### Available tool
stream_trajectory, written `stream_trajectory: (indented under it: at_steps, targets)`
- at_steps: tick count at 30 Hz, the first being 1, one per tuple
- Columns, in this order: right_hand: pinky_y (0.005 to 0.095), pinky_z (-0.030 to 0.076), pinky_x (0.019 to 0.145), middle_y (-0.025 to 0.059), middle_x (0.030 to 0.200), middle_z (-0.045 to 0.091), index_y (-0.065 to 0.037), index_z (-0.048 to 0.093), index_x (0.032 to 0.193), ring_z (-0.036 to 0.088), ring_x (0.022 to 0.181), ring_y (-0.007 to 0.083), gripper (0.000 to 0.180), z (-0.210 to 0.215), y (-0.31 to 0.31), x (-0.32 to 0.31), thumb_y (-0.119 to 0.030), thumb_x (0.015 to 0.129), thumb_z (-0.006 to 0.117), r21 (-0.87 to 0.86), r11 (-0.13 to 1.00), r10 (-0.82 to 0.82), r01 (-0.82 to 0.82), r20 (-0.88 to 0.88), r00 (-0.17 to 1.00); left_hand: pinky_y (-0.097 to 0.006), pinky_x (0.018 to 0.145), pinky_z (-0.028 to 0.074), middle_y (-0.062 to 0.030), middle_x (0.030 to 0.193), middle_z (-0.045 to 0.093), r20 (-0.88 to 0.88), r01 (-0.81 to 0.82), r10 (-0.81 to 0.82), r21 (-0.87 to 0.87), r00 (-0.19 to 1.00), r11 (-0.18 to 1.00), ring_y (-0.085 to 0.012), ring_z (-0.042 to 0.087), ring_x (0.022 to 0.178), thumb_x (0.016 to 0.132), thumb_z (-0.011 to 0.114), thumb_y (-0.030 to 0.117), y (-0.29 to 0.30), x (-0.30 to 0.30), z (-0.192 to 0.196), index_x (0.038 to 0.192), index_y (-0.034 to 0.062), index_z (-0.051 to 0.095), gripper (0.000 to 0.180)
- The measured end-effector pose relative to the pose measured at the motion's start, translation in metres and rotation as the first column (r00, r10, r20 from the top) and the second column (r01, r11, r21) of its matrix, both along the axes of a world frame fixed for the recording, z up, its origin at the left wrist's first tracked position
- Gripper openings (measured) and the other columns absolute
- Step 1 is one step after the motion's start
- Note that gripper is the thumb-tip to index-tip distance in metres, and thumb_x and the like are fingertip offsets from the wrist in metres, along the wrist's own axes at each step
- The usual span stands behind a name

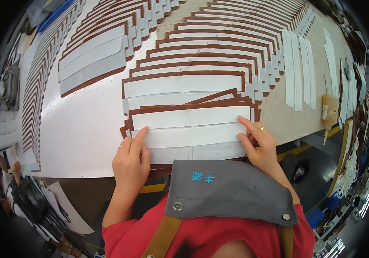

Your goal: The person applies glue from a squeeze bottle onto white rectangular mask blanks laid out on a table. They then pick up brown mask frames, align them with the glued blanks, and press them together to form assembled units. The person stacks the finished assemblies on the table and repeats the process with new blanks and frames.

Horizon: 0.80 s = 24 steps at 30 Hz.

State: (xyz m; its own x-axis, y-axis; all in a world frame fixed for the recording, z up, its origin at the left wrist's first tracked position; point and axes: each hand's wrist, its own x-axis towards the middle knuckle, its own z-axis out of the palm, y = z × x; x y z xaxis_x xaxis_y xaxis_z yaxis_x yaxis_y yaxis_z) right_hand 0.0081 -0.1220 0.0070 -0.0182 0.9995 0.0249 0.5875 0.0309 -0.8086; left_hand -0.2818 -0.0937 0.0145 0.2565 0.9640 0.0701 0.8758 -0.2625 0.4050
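At the table's near edge lies a flat panel (167,117) with white facing strips, a grey lower strip and a brown border. It rests on a small uneven pile of similar panels, whose brown edges (219,98) stick out behind it. My left hand (131,158) touches the panel's left end, index finger stretched onto the white facing and the other fingers bent beside it. At the right end, my right hand (259,144) has its index fingertip and thumb apart on the facing. What lies under my palms is hidden.
Overlapping rows of brown-edged panels (210,59) run back across the white table (81,124), with another row (92,60) at left. Long white strips (294,71) lie at right, near a tan brush-like tool (329,109). A grey apron (231,189) borders the near edge.
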Motion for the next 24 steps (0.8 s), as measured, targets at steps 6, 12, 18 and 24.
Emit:
stream_trajectory:
  at_steps: [6, 12, 18, 24]
  targets:
    - [0.0266, 0.04, 0.051, 0.0067, 0.071, 0.049, -0.006, 0.057, 0.121, 0.045, 0.053, 0.0173, 0.041, 0.002, 0.001, 0.002, -0.002, 0.081, 0.063, 0.013, 0.995, 0.096, -0.099, 0.134, 0.986, -0.033, 0.053, 0.042, -0.0068, 0.067, 0.046, -0.016, 0.025, -0.024, 0.021, 1.0, 0.999, -0.0211, 0.048, 0.058, 0.075, 0.055, -0.005, 0.001, -0.001, 0.001, 0.111, 0.0073, 0.063, 0.039]
    - [0.0309, 0.045, 0.056, 0.009, 0.076, 0.054, -0.009, 0.058, 0.119, 0.054, 0.061, 0.0229, 0.037, 0.009, -0.002, -0.001, -0.009, 0.083, 0.062, -0.006, 0.993, 0.114, -0.117, 0.297, 0.948, -0.033, 0.053, 0.042, -0.0071, 0.067, 0.047, 0.025, 0.021, -0.021, -0.014, 0.999, 1.0, -0.0218, 0.048, 0.058, 0.076, 0.054, -0.006, 0.004, -0.006, 0.002, 0.11, 0.0083, 0.063, 0.038]
    - [0.0321, 0.044, 0.054, 0.0088, 0.075, 0.056, -0.007, 0.062, 0.102, 0.055, 0.061, 0.0226, 0.02, 0.001, 0.016, 0.019, -0.009, 0.083, 0.062, 0.141, 0.988, -0.122, 0.071, 0.401, 0.908, -0.033, 0.055, 0.042, -0.0068, 0.07, 0.048, 0.004, 0.046, -0.046, 0.001, 0.999, 0.999, -0.0224, 0.05, 0.06, 0.076, 0.056, -0.004, 0.014, -0.008, 0.008, 0.102, 0.0072, 0.063, 0.03]
    - [0.0359, 0.044, 0.07, 0.0087, 0.086, 0.056, -0.005, 0.061, 0.095, 0.055, 0.081, 0.0257, 0.016, 0.008, 0.054, -0.012, -0.007, 0.079, 0.064, 0.329, 0.935, 0.054, -0.134, 0.24, 0.969, -0.037, 0.074, 0.04, -0.005, 0.09, 0.055, 0.12, 0.216, -0.227, 0.098, 0.966, 0.971, -0.0237, 0.054, 0.083, 0.074, 0.061, 0.003, 0.03, 0.02, 0.008, 0.092, 0.0054, 0.061, 0.018]
